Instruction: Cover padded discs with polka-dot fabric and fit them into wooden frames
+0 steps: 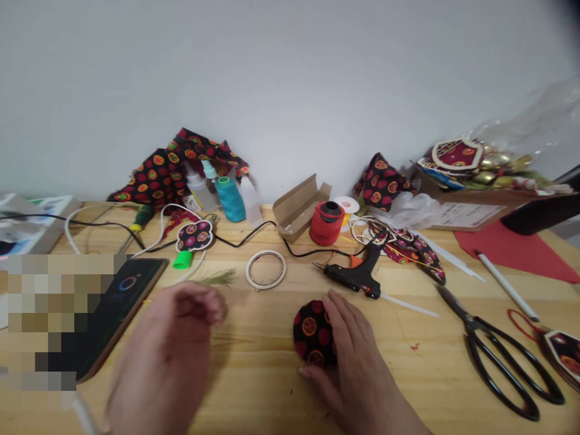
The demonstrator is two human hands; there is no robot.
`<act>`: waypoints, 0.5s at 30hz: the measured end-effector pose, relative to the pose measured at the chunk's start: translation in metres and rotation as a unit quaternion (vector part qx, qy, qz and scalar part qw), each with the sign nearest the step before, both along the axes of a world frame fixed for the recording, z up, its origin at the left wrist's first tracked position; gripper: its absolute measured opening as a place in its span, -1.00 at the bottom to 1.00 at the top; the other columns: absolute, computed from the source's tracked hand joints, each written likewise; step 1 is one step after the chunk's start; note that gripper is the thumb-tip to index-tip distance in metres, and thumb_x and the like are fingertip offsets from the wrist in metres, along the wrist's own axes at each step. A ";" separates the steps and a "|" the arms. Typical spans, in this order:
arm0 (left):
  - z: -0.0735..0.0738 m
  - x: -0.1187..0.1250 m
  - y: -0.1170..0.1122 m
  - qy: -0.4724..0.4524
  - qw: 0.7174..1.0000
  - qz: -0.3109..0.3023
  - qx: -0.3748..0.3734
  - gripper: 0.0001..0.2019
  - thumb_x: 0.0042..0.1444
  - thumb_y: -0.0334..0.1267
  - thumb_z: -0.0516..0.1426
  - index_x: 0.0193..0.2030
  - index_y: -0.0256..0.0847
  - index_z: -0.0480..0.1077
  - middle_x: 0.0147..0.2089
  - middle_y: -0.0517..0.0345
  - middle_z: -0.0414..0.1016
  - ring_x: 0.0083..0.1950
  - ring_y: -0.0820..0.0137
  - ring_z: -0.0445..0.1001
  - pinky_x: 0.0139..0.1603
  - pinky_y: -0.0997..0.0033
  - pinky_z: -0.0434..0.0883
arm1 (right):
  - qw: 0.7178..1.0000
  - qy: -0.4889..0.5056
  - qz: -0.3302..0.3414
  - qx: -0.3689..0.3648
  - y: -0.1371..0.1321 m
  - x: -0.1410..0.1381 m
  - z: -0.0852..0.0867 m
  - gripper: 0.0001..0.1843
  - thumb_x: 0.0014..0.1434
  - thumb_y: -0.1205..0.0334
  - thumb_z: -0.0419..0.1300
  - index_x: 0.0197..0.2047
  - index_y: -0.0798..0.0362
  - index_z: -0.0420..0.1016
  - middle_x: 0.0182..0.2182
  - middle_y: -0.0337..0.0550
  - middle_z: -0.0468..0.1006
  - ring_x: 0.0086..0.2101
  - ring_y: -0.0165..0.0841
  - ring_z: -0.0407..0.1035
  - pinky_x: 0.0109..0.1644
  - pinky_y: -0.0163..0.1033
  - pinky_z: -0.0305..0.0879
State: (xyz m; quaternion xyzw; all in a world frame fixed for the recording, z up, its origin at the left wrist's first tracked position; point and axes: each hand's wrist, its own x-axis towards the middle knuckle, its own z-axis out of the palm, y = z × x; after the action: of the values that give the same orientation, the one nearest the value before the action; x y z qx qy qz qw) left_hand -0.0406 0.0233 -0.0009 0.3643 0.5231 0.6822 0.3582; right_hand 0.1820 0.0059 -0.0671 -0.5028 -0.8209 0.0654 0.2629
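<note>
My right hand (351, 344) grips a round, fabric-covered disc (310, 329) at its right side, thumb at the lower edge and fingers along the top. The disc's cloth is black with red and orange round motifs; its right part is hidden under the fingers. My left hand (181, 338) hovers over the table left of the disc, slightly blurred, its fingers loosely curled with nothing visible in them. Beyond the two hands lies a pale ring frame (247, 270) with a small tab. A black glue gun (356, 277) rests on its side behind my right hand.
Black-handled scissors (471, 329) and a white pen (507, 287) lie at the right. A phone (122, 314) is at the left, near a green cap (182, 260). Red thread (326, 229), a teal spool (231, 202), an open carton (294, 211) and patterned cloth (158, 172) stand toward the wall.
</note>
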 end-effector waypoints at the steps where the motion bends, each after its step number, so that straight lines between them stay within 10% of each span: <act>1: 0.003 0.012 0.002 -0.002 0.999 -0.033 -0.022 -0.79 0.12 -0.06 0.13 -0.38 -0.13 0.40 -0.47 0.24 0.38 -0.42 0.43 0.30 -0.40 0.47 0.32 | 1.000 0.009 -0.003 0.006 -0.001 0.000 0.001 -0.17 0.13 0.16 0.22 0.34 0.25 -0.06 0.25 0.30 0.19 0.22 0.09 0.10 0.14 0.26 0.27; 7: -0.001 0.043 0.020 0.254 0.952 -0.094 -0.144 -0.64 0.09 -0.09 0.15 0.01 -0.14 0.32 -0.04 0.04 0.48 -0.12 0.24 0.43 -0.13 0.20 0.39 | 0.995 0.052 -0.034 0.076 0.000 0.015 0.015 -0.46 0.27 0.16 0.11 0.23 0.26 0.15 0.04 0.25 0.36 0.05 -0.03 0.26 0.02 0.13 0.37; 10: -0.011 0.042 0.037 0.482 0.861 -0.070 -0.149 -0.39 0.04 -0.12 0.17 0.22 -0.30 0.18 0.21 -0.19 0.34 0.21 -0.01 0.22 0.12 -0.08 0.24 | 0.993 0.066 -0.038 0.085 0.000 0.026 0.017 -0.51 0.26 0.22 0.14 0.19 0.24 0.20 -0.07 0.16 0.40 -0.06 -0.11 0.31 -0.06 0.01 0.40; 15: -0.024 0.038 0.052 0.651 0.724 -0.036 -0.225 -0.36 0.15 -0.07 0.07 0.28 -0.43 0.10 0.14 -0.32 0.42 0.20 -0.18 0.17 -0.01 -0.18 0.25 | 0.994 0.070 -0.041 0.070 -0.006 0.030 0.013 -0.56 0.25 0.22 0.15 0.15 0.19 0.23 -0.13 0.09 0.43 -0.12 -0.14 0.32 -0.12 -0.04 0.38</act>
State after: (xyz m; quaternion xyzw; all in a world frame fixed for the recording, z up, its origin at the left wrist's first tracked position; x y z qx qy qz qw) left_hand -0.0025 0.0751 -0.0247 0.6461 0.7523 0.1264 0.0251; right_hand 0.2117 0.0000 -0.0543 -0.5108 -0.7816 0.0323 0.3566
